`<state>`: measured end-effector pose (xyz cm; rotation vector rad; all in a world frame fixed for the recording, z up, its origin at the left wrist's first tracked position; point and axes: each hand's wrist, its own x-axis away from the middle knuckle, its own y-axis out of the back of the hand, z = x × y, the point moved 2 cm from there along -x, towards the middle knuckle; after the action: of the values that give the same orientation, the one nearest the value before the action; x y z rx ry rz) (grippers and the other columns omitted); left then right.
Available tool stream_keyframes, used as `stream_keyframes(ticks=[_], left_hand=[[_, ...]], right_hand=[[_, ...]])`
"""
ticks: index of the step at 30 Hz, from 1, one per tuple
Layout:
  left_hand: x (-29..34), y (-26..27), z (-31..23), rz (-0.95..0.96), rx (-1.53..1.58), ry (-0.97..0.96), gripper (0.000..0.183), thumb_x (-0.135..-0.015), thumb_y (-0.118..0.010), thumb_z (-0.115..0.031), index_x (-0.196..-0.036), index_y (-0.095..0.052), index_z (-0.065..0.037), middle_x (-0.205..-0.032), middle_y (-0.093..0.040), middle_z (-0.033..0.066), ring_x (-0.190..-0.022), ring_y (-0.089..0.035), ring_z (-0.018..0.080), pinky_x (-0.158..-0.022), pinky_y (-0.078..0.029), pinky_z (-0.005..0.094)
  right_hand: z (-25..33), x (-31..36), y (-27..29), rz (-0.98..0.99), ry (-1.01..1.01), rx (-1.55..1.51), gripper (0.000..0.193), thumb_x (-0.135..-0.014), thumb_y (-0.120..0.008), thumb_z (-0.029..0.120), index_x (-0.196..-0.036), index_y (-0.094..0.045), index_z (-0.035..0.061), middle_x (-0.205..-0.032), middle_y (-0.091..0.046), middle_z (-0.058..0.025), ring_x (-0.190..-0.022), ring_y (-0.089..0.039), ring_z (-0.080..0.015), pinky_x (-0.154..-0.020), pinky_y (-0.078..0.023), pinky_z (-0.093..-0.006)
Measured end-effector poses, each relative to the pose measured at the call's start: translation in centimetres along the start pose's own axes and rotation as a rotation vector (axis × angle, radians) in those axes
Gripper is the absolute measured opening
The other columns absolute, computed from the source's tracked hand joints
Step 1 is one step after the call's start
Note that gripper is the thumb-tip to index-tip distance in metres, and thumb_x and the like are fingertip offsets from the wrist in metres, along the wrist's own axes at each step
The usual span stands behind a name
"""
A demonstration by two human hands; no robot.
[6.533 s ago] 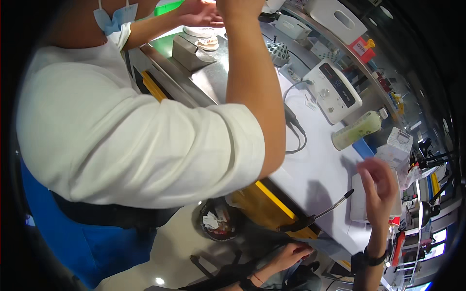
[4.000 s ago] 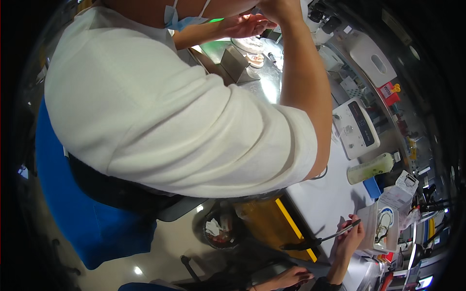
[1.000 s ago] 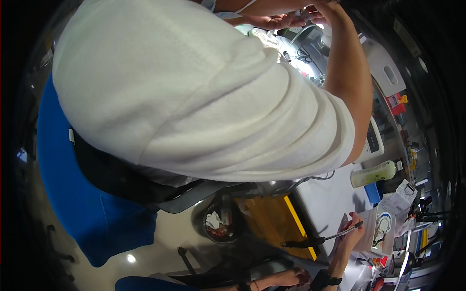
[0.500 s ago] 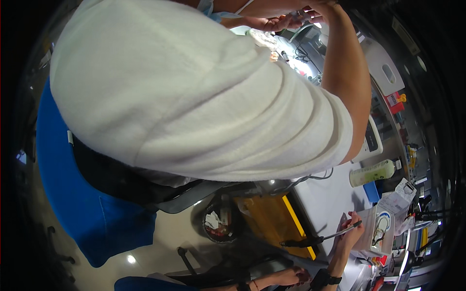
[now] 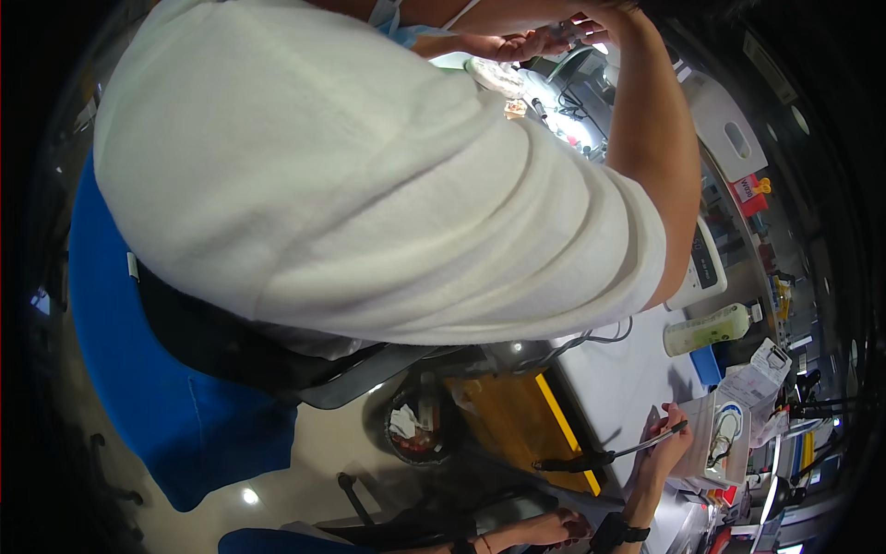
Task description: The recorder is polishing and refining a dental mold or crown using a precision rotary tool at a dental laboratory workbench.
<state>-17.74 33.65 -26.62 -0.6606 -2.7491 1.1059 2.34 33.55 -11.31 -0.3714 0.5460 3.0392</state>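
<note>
A large white sleeve and my bare right arm fill much of the view. Up at the top edge, my right hand [image 5: 595,25] is bent in toward my left hand [image 5: 524,44], fingers curled. My left hand's fingers are curled too, palm partly turned up. Between them shows a small greyish, see-through piece [image 5: 564,31], too small to name. Below the hands, a brightly lit work spot holds a whitish bundle [image 5: 496,78] and dark cables [image 5: 574,102]. My arm covers part of that desk.
Right of my elbow are a white device [image 5: 709,270], a bottle [image 5: 709,330] and an open box [image 5: 729,434]. At the bottom, a co-worker's hand [image 5: 672,443] holds a slim rod-like tool. A yellow bin [image 5: 517,420] and waste bin [image 5: 420,425] stand beside my chair.
My right arm and sleeve have shifted very slightly left, uncovering a little more of the white device. Both hands stay close together at the top. The co-worker's hands look unchanged.
</note>
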Motion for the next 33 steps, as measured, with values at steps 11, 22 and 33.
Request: stream_keyframes(ticks=[11,22,33], left_hand=[[-0.5,-0.7,2.5,-0.193,-0.147,-0.205,0.021,-0.098,-0.057,-0.011,-0.110,-0.072,-0.004,-0.084,-0.071,0.0086,-0.070,-0.065,0.0164,-0.062,-0.052,0.0336],[-1.0,-0.7,3.8,-0.251,-0.086,-0.265,0.020,-0.098,-0.056,-0.013,-0.107,-0.072,-0.004,-0.082,-0.071,0.0082,-0.070,-0.064,0.0167,-0.061,-0.051,0.0339],[0.7,-0.9,-0.1,-0.176,-0.079,-0.089,0.020,-0.099,-0.056,-0.013,-0.106,-0.072,-0.005,-0.086,-0.071,0.0086,-0.072,-0.065,0.0187,-0.063,-0.052,0.0352]], right_hand=[[0.5,0.5,-0.2,-0.005,-0.022,-0.001,0.027,-0.099,-0.067,0.030,-0.090,-0.070,0.0047,-0.055,-0.050,0.0020,-0.040,-0.039,-0.0044,-0.037,-0.020,-0.0236],[0.2,0.2,0.1,-0.008,-0.033,0.000,0.027,-0.097,-0.068,0.033,-0.091,-0.070,0.0061,-0.056,-0.049,0.0024,-0.040,-0.039,-0.0047,-0.037,-0.019,-0.0244],[0.1,0.1,0.2,0.004,-0.024,-0.025,0.027,-0.098,-0.067,0.031,-0.091,-0.069,0.0043,-0.056,-0.049,0.0014,-0.038,-0.037,-0.0052,-0.035,-0.018,-0.0250]])
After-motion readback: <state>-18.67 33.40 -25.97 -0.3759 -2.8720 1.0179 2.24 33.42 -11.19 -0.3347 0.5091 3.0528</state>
